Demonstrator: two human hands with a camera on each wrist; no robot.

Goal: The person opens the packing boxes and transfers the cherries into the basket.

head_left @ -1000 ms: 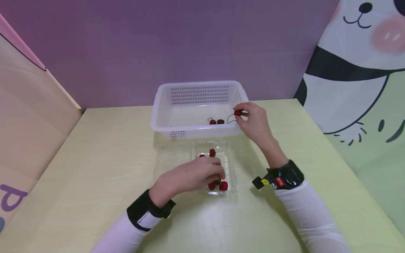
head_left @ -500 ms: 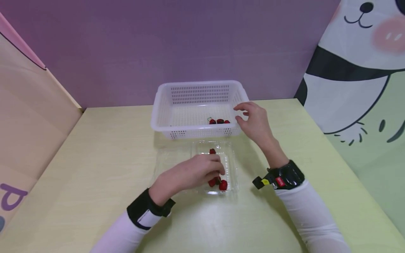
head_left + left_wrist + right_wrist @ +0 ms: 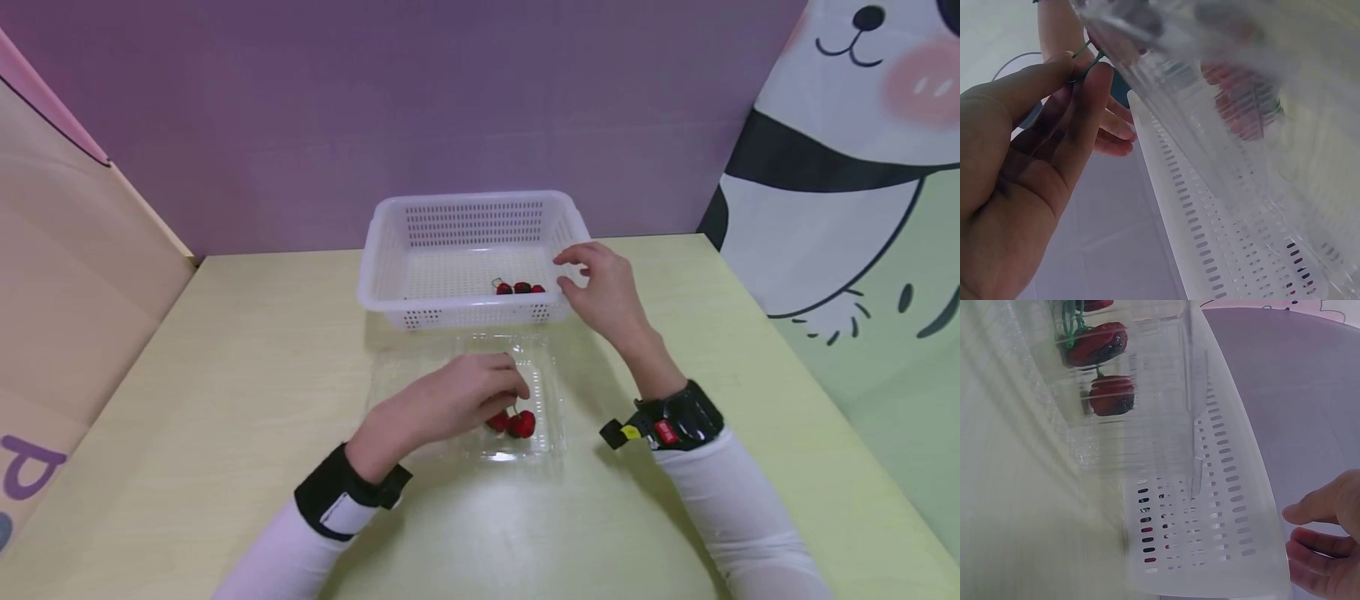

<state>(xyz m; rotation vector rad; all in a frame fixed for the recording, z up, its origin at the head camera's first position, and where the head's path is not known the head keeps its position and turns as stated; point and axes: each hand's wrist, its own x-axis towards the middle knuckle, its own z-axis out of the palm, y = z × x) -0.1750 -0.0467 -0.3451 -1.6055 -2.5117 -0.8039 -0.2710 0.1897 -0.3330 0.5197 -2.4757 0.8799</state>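
The left hand (image 3: 456, 396) pinches green stems (image 3: 1099, 57) of round red cherries (image 3: 521, 424) at its four o'clock, in or above, I cannot tell which, the rectangular clear plastic box (image 3: 537, 381); the right hand (image 3: 604, 287), thumb spread from fingers, is at three o'clock of the white rectangular perforated plastic basket (image 3: 480, 313), where three dark red cherries (image 3: 522, 287) lie toward four o'clock

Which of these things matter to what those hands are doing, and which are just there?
Seemingly in the job:
left hand, pinching green stems
right hand, holding nothing
red cherries
clear container
white basket

Just around:
table
purple backdrop
panda picture
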